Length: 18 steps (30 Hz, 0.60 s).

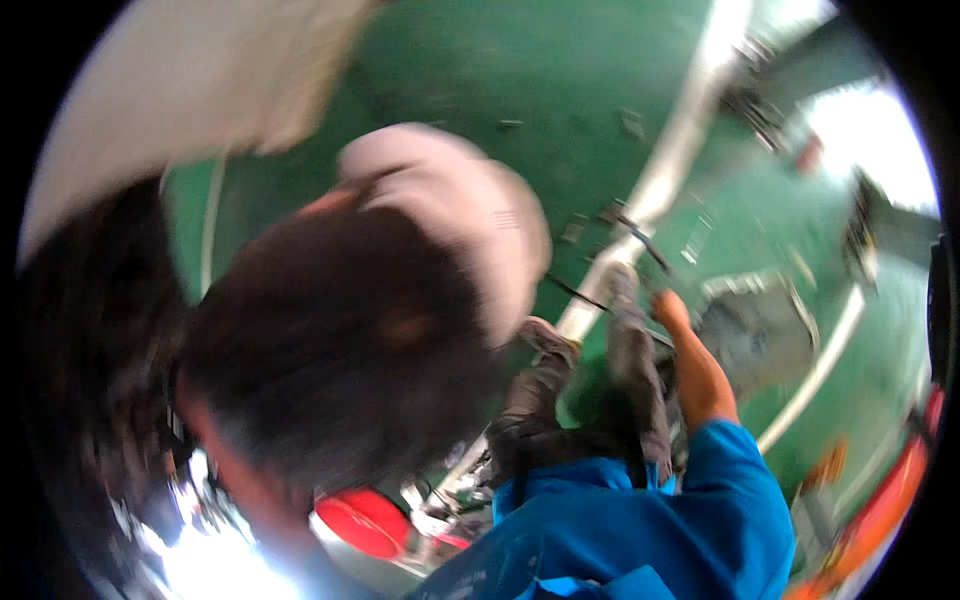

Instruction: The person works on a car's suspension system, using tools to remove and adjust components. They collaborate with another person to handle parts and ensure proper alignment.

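My right hand [668, 306], blurred, is closed round the handle of a long dark tool [645, 245] that reaches up over the white floor line. A grey, irregular panel-like object [760, 335] lies beside my right forearm. Another thin dark rod [575, 292] crosses near my shoes [548, 338]. A co-worker in a pale top [445, 200] bends very close on my left, with the dark-haired head [330, 350] filling much of the view. My left hand is out of sight.
Green floor [520, 60] with white lines [680, 130] and scattered small pieces lies around. A large beige surface [180, 80] is upper left, a red round container [360, 520] lower left. Dark machinery parts [760, 115] stand upper right, red-orange equipment [890, 500] lower right.
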Available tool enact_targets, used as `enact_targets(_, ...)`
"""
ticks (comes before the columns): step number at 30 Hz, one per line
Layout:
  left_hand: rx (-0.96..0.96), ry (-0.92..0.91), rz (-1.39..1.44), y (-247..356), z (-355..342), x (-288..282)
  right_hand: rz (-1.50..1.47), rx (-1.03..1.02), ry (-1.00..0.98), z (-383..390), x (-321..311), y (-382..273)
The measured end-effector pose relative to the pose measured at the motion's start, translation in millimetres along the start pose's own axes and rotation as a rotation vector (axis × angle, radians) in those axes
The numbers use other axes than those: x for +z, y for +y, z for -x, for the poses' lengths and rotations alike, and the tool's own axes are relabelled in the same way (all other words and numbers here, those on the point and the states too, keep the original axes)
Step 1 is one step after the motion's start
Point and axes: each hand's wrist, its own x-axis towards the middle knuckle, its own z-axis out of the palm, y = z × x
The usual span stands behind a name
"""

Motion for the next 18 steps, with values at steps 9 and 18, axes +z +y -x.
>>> enact_targets(9,0.232,-0.423,-0.272,130.8,4.7,196.6,-0.609,0.687,-0.017,-63.1,-4.4,-15.0)
enact_targets(18,0.207,-0.395,-0.368,104.3,-19.8,207.9,-0.313,0.546,0.375,-124.5,61.4,33.4)
